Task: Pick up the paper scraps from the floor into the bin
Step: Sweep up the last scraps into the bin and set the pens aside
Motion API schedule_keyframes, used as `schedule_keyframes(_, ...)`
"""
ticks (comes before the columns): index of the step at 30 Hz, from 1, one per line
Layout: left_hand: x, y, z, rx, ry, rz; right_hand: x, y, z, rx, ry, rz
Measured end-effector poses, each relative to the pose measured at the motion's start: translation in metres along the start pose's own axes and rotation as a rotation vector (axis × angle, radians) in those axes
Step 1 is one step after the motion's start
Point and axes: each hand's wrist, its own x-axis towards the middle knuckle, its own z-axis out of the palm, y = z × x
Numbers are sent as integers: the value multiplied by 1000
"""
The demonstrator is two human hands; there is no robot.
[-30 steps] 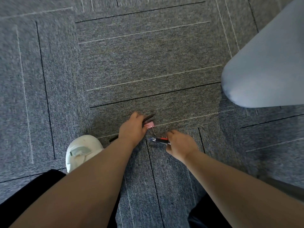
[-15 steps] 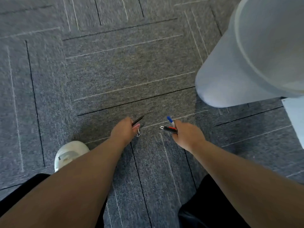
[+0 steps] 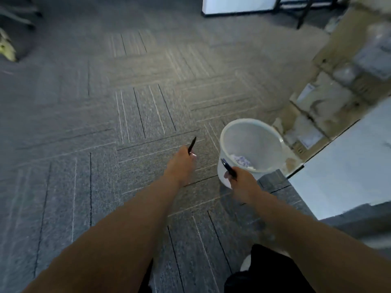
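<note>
Grey carpet floor (image 3: 148,115); each grip closed on a dark pen: left hand (image 3: 181,163) beside bin (image 3: 224,144), right hand (image 3: 243,180) at its rim. No scraps seen on floor; drop judged next.

Motion blur smears the boxes (image 3: 347,66) at upper right; the white desk (image 3: 347,166) is cut by the right edge.

Carpet (image 3: 148,115) under both hands is rough woven tile, matt grey with thin stripes. The bin (image 3: 224,142) just past the right hand (image 3: 243,182) looks like thin translucent white plastic, smooth with a slight sheen, with crumpled paper scraps (image 3: 241,160) inside. The pen (image 3: 228,168) in that hand is glossy dark plastic; the one (image 3: 192,145) in the left hand (image 3: 182,166) looks matt black.
</note>
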Motion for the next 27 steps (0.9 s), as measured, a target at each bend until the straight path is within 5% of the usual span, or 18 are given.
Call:
schedule_keyframes(11,-159,170,-62,3,176,430,-186,-91,-148,158,384,-51)
schedule_keyframes(27,-331,317,-48,33,237,826,-387,-76,-259,643,639,-144)
